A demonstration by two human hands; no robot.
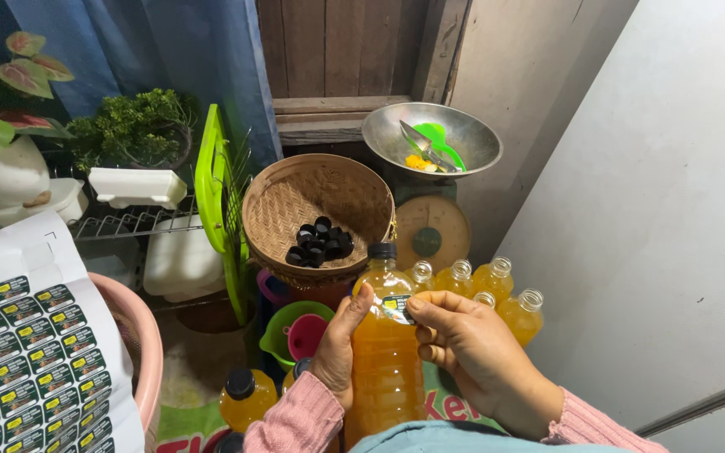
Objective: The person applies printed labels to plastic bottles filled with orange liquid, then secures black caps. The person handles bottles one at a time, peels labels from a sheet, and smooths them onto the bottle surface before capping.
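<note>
A capped bottle [385,352] is gripped by the left hand [339,344] while a sticker [397,307] is pinched on by the right hand [472,348]; five bottles [473,283] behind are left uncapped.

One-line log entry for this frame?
left hand: holds capped bottle | right hand: presses sticker onto it | uncapped bottles behind

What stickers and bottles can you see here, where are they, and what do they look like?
Sticker sheet: lower left, white paper with rows of small dark, yellow and green labels.
Small label: on the capped bottle of orange liquid, pressed by the right hand; the left hand holds the bottle.
Uncapped bottles: behind, clear with orange liquid, no labels visible.
Scale dial: round, cream with a green centre.
</note>
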